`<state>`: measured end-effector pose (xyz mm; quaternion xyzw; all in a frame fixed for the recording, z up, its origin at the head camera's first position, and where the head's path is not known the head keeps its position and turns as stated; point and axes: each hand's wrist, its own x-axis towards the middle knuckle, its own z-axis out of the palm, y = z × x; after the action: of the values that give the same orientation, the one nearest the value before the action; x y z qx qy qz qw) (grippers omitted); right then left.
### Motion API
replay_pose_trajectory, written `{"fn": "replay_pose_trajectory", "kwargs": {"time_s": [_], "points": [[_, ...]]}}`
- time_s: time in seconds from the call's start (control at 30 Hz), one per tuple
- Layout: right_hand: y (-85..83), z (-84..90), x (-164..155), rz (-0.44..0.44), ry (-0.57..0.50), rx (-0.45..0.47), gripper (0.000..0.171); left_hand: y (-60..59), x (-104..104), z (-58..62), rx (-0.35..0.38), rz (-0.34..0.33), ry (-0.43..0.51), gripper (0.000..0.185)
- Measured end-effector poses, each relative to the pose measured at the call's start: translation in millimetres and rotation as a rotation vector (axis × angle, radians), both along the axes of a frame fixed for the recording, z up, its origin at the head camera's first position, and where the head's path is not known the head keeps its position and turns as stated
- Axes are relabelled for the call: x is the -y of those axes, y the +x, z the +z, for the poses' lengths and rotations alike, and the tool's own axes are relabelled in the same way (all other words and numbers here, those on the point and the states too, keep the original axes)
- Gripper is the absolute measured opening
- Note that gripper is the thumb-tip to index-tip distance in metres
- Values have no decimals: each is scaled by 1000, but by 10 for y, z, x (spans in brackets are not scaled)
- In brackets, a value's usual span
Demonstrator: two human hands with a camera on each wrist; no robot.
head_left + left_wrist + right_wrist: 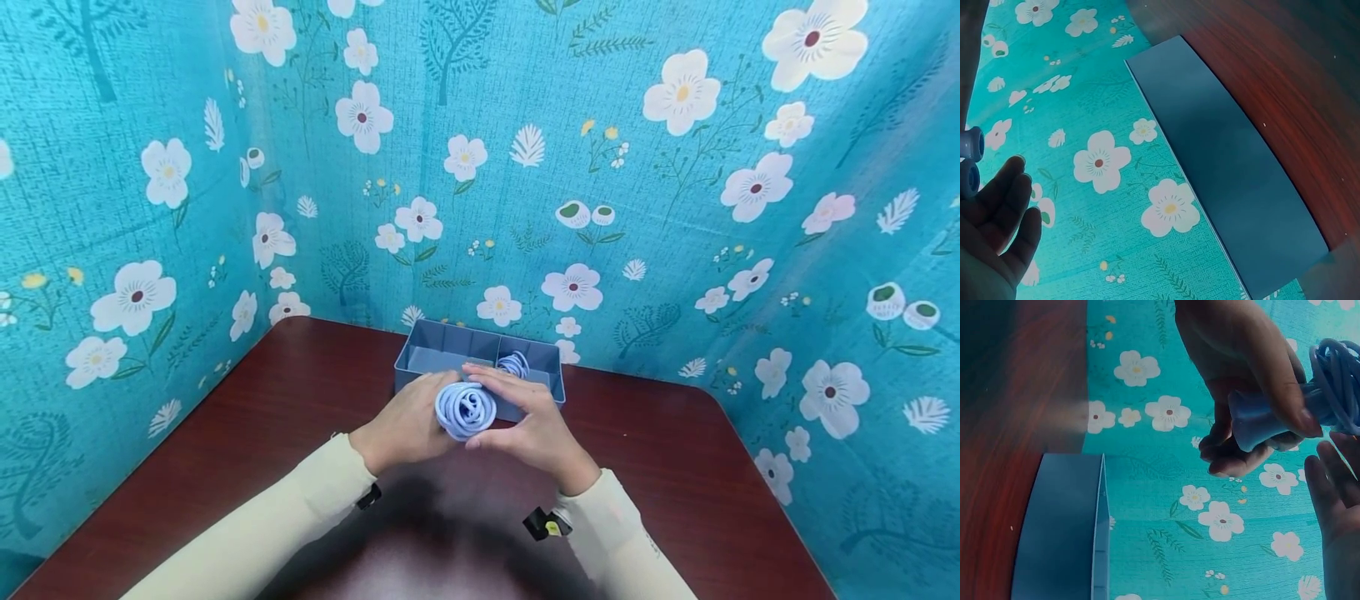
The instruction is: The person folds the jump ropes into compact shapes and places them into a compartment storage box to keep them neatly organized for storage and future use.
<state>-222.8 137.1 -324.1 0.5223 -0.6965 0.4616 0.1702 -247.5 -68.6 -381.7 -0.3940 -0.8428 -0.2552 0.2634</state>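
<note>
A jump rope (pixel 466 412) in pale blue, its cord wound into a bundle, is held up in front of the box. My left hand (pixel 408 421) grips its handles (pixel 1257 419) below the bundle. In the left wrist view two handle ends (pixel 969 145) show at the edge beside the left fingers. From the other side, my right hand (pixel 536 425) holds the bundle, thumb at the lower edge and fingers at the upper; its palm stands apart from the cord. Behind the hands is a grey-blue box (pixel 427 362) with a divider. In its right compartment lies another pale blue coil (pixel 514 364).
The dark red tabletop (pixel 315 367) carries the box near its back edge. A turquoise flowered cloth (pixel 480 183) hangs behind the table and along both sides. Both forearms reach in from the front, in cream sleeves (pixel 300 500).
</note>
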Motion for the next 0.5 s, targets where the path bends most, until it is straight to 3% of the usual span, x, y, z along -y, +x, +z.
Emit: {"fn": "replay_pose_trajectory", "kwargs": {"time_s": [0.33,0.5], "points": [[-42,-113,42,-13,-119,59,70,-3,-14,-33,35,-26,36,67],[-106,-227,58,-56,-202,130,66,-23,17,-53,14,11,-6,64]]}}
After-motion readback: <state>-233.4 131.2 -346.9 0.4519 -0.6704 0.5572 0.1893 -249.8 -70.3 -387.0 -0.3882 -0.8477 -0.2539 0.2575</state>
